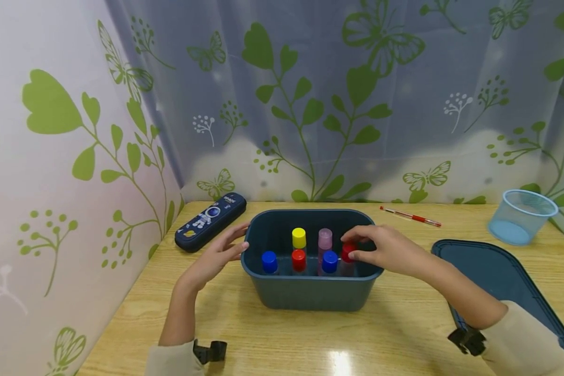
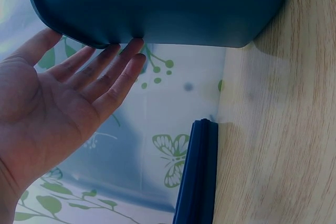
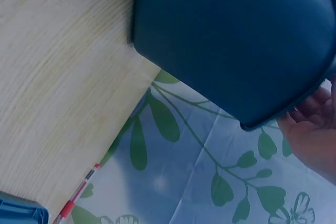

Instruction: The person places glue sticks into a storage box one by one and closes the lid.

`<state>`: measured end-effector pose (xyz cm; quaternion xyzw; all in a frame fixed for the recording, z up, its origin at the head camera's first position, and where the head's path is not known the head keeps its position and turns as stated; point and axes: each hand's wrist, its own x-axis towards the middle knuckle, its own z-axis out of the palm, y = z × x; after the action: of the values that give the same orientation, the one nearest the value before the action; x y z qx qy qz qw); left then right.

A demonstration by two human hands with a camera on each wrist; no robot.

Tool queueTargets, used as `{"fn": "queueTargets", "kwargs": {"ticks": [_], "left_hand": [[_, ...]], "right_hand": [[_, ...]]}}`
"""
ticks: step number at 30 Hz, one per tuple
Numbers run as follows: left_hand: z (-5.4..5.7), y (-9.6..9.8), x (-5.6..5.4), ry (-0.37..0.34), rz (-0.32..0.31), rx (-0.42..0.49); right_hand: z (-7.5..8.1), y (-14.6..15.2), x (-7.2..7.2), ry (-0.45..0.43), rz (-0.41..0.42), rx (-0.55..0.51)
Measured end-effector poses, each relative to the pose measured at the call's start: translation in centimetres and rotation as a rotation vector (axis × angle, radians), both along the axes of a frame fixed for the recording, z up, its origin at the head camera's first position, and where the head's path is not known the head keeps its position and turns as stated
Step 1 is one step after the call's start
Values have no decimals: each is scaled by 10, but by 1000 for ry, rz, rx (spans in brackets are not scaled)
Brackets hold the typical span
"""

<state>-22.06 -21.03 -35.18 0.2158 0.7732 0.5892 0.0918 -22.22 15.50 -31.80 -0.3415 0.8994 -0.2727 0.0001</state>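
Observation:
A dark teal plastic bin (image 1: 312,293) stands on the table with several capped bottles inside. My right hand (image 1: 392,249) reaches over its right end and pinches the red cap of a bottle (image 1: 347,254) between thumb and fingers. Beside it are a blue-capped bottle (image 1: 330,261) and a pink one (image 1: 325,239). Farther left stand a yellow-capped bottle (image 1: 298,238), another red-capped bottle (image 1: 298,259) and another blue-capped bottle (image 1: 269,261). Fingers extended, my left hand (image 2: 58,95) touches the bin's left end at the rim. The right fingertips are hidden in the right wrist view.
A navy pencil case (image 1: 211,222) with an astronaut lies left of the bin. To the right lies a dark teal lid (image 1: 493,282). Behind it are a red pen (image 1: 411,216) and a light blue mesh cup (image 1: 521,219). A patterned curtain (image 1: 310,104) hangs along the table's back edge.

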Motion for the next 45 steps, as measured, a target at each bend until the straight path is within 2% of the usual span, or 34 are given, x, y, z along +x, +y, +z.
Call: {"fn": "queueTargets", "kwargs": {"ticks": [10, 14, 17, 24, 28, 31, 32, 38, 41, 45], "left_hand": [[-1, 2, -2, 1, 1, 3], [-2, 3, -4, 13, -10, 8], [-3, 2, -4, 12, -8, 6], [-4, 0, -1, 0, 9, -4], [-4, 0, 0, -3, 7, -1], [-4, -1, 0, -3, 10, 0], [-5, -1, 0, -2, 11, 0], [-7, -2, 1, -8, 16, -5], [-8, -2, 1, -4, 18, -7], [-7, -1, 0, -2, 15, -8]], "right_hand": [[15, 38, 21, 48, -141, -98], [14, 63, 32, 95, -214, -116], [6, 86, 40, 103, -296, -105], [-24, 136, 54, 130, -490, -47], [-41, 161, 60, 117, -593, 6], [-61, 187, 58, 95, -650, 24], [-73, 201, 55, 105, -683, 29], [-141, 279, 31, 86, -786, -89], [-155, 295, 30, 69, -799, -149], [-157, 293, 41, 85, -856, -185]]}}
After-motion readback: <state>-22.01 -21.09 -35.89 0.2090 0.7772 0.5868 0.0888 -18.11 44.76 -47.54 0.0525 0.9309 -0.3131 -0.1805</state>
